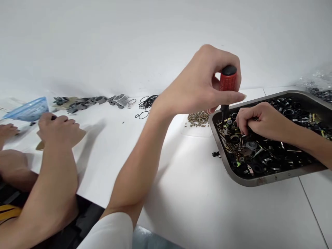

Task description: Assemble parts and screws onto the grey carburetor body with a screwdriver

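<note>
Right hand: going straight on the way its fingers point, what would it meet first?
The right hand would probably meet the loose small parts in the metal tray; depth is unclear, so it may be touching them now.

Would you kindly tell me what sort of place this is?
Probably a parts workshop: a round-cornered grey metal tray holds many mixed little parts, tiny brass-coloured pieces lie beside it, and the left hand grips a red, black-capped screwdriver.

Textured plastic screwdriver handle (228, 82), dull smooth metal tray (259, 181), smooth tabletop (192, 183).
</note>
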### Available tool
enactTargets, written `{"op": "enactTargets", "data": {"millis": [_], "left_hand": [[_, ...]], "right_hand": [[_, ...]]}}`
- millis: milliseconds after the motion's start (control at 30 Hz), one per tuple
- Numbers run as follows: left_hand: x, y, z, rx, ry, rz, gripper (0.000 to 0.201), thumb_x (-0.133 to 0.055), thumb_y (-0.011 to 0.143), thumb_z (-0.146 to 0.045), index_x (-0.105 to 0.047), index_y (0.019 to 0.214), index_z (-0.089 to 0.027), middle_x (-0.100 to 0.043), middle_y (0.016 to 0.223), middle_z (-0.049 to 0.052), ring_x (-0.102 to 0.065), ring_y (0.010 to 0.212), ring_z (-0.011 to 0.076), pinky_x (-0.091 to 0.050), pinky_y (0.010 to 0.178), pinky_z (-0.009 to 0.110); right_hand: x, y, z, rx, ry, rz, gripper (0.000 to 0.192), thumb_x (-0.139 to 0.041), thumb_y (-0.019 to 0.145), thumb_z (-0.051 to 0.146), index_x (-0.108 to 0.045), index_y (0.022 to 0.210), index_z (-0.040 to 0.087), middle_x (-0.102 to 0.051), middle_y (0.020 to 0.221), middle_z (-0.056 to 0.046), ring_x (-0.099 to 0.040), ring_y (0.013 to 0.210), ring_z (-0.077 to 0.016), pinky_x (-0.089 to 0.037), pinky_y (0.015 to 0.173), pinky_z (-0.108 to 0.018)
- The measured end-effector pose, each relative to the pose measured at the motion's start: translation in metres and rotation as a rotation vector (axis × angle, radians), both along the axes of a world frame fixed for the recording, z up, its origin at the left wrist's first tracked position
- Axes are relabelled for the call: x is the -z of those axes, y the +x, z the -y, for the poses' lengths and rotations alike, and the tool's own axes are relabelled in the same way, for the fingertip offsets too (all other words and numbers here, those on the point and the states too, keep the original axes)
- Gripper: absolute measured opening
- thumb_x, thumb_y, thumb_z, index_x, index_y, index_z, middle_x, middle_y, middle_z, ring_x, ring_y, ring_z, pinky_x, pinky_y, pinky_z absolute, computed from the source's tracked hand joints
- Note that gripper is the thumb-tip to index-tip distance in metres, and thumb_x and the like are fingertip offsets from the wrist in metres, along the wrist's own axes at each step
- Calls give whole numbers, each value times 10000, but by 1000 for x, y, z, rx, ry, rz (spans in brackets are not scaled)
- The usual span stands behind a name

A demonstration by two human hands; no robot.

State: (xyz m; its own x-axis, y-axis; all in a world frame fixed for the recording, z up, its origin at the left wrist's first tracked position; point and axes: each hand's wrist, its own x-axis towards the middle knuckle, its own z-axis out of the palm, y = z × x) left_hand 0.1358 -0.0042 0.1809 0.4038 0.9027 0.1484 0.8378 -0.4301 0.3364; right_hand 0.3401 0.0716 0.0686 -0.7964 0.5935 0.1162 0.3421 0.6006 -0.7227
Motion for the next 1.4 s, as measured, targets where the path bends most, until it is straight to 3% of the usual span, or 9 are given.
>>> {"op": "enactTargets", "data": {"millis": [133,233,400,600,800,1000,1200,1400], "left_hand": [[-2,-6,4,98,148,170,282,-539,948,-322,-627,880,-63,-594,752,-25,-649,699,73,-517,660,230],[-1,-8,6,166,197,336,116,-663,874,-151,-623,793,-78,-581,685,-40,-605,591,49,-483,544,193],[0,-8,7,176,219,397,94,-691,858,-134,-636,798,-87,-598,688,-46,-617,596,45,-497,506,174],[3,-6,6,186,277,403,140,-654,886,-203,-639,808,-88,-604,699,-52,-633,588,38,-528,498,156],[5,-9,5,147,327,377,503,-446,966,-528,-637,818,-87,-623,734,-18,-664,614,64,-528,499,169],[1,-7,8,140,253,420,145,-711,850,-226,-653,809,-99,-642,758,-3,-668,690,94,-530,580,214],[0,-6,8,137,252,423,130,-718,853,-199,-644,800,-106,-636,750,-6,-655,676,89,-506,540,202],[1,-7,5,134,219,395,112,-701,853,-150,-633,784,-94,-595,689,-44,-608,628,40,-480,525,177]], "right_hand": [[3,-2,3,120,111,2,218,-519,769,129,-700,692,224,-698,763,-35,-609,695,-183,-461,703,-368],[8,-2,2,68,150,27,211,-566,817,199,-756,906,215,-732,1000,-66,-652,890,-226,-487,821,-394],[10,1,-1,-62,115,68,297,-703,862,435,-762,1068,230,-695,1171,-92,-623,1102,-295,-459,984,-461],[4,-1,1,-140,33,39,246,-716,881,459,-779,942,229,-702,1114,-66,-642,1028,-256,-474,963,-434],[11,3,-7,-130,90,70,195,-740,857,424,-812,794,253,-715,1100,-66,-632,1061,-273,-462,996,-458],[7,2,-5,-86,73,37,364,-780,831,479,-794,1117,254,-721,1128,-73,-629,1068,-274,-469,992,-469],[6,0,-4,-114,75,32,207,-710,887,419,-806,869,236,-729,1027,-76,-639,1005,-258,-481,941,-444],[12,1,-6,-137,247,118,188,-607,889,288,-790,918,254,-729,1122,-72,-584,1153,-299,-360,1068,-528]]}}
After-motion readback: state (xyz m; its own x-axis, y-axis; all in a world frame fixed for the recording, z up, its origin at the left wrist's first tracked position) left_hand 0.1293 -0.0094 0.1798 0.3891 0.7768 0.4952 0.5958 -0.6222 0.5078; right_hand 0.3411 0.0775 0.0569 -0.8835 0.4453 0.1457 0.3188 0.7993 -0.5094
